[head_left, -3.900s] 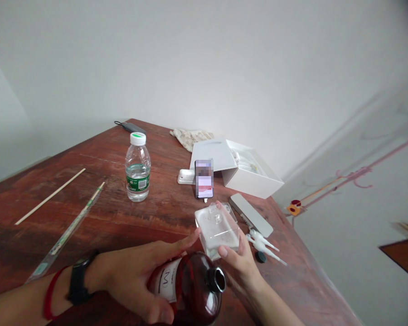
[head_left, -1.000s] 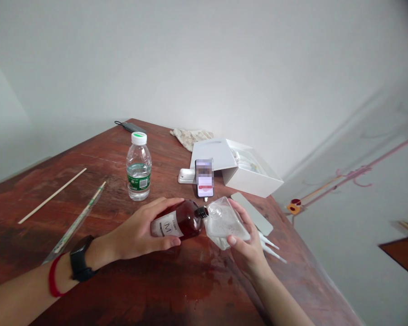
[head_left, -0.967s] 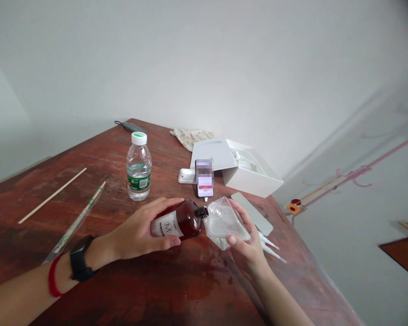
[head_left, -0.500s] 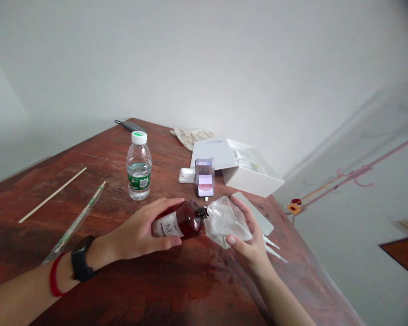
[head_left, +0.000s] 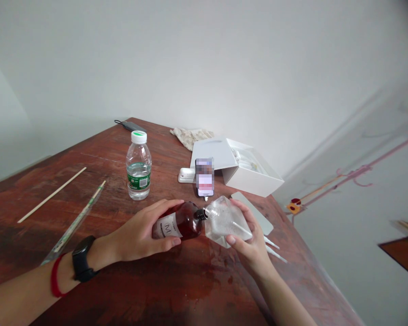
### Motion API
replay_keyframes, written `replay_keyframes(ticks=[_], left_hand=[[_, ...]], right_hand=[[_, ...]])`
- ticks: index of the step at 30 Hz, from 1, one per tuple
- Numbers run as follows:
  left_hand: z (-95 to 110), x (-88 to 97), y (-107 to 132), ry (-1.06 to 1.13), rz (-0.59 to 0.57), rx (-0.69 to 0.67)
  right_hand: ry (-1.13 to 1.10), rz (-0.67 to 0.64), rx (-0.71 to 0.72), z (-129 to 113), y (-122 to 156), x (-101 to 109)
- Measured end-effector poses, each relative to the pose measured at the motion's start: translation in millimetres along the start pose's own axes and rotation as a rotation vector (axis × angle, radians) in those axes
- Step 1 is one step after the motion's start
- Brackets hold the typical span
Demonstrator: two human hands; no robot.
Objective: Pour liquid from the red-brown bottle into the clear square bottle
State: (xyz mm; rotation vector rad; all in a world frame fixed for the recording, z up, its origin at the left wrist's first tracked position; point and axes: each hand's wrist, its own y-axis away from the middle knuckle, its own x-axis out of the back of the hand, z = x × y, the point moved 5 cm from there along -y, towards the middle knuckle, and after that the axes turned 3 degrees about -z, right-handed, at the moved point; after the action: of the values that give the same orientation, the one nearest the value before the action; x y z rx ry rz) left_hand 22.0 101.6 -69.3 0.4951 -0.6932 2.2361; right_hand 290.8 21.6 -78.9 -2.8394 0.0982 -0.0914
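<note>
Two at once, clasps a round-shouldered reddish-brown bottle in the left hand and a clear, square-sided bottle in the right hand, neck to neck between both. Has a white-capped, green-labelled plastic bottle beyond the left hand.

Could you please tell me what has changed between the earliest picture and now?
The left hand has moved the brown bottle forward, bringing its mouth close to the neck of the clear bottle. The right hand has tipped the clear bottle toward it. Neither hand has let go. The water bottle, phone and white box stayed put.
</note>
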Motion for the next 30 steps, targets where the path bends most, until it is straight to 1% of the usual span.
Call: replay_keyframes(ticks=[5,14,20,24,30], left_hand=[[1,-0.7,-1,0.01,-0.005,-0.022],[0,-1.3,-2,-0.002,-0.025,-0.019],[-2,-1.8,0,-0.018,-0.014,-0.002],[-5,-3.5,0,-0.021,-0.036,-0.008],[-9,-4.2,0,-0.003,-0.033,0.006]], right_hand=[[0.078,-0.014,0.012,-4,0,-1],[0.131,-0.038,0.041,-7,0,-2],[0.149,-0.067,0.093,-11,-1,-4],[0.151,-0.07,0.138,-13,-1,-5],[0.152,-0.053,0.098,-14,-2,-5]])
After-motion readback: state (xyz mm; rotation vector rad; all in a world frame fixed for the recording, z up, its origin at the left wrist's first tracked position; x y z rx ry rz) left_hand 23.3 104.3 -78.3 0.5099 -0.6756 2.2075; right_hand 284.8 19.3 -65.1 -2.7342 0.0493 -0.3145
